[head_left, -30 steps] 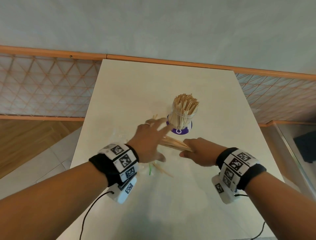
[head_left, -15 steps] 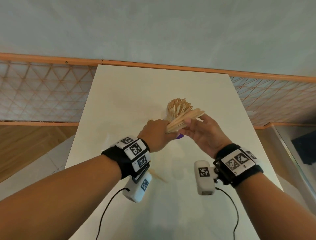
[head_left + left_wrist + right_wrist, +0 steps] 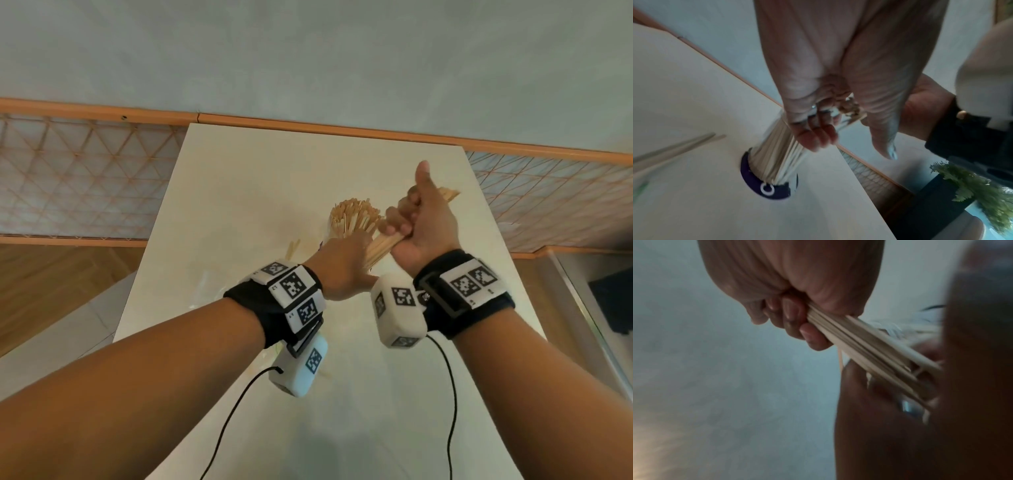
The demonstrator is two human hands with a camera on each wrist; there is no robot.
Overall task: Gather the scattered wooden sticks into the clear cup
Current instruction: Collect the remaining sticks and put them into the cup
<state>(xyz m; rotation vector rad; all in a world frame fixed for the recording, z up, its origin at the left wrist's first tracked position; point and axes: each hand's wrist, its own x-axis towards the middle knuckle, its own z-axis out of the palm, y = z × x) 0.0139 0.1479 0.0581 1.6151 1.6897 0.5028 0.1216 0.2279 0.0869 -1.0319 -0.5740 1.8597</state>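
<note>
The clear cup (image 3: 777, 154) stands on a purple round base (image 3: 754, 181), packed with wooden sticks (image 3: 356, 219) that fan out above its rim. My left hand (image 3: 346, 263) curls its fingers (image 3: 813, 134) round the cup's upper part, hiding most of it in the head view. My right hand (image 3: 407, 219) grips a bundle of sticks (image 3: 387, 241) in its fist, thumb up, just right of the cup. The bundle (image 3: 869, 347) slants down towards my left hand. A few loose sticks (image 3: 293, 248) lie on the table left of the cup.
The white table (image 3: 239, 178) ends at an orange rail and lattice barrier (image 3: 85, 178) behind and to both sides. Another loose stick (image 3: 325, 373) lies under my left wrist. A potted plant (image 3: 972, 186) stands beyond the table's right edge.
My right hand lifted the stick bundle off the table and raised it beside the cup, thumb now up. My left hand moved from the table to the cup and wrapped round it.
</note>
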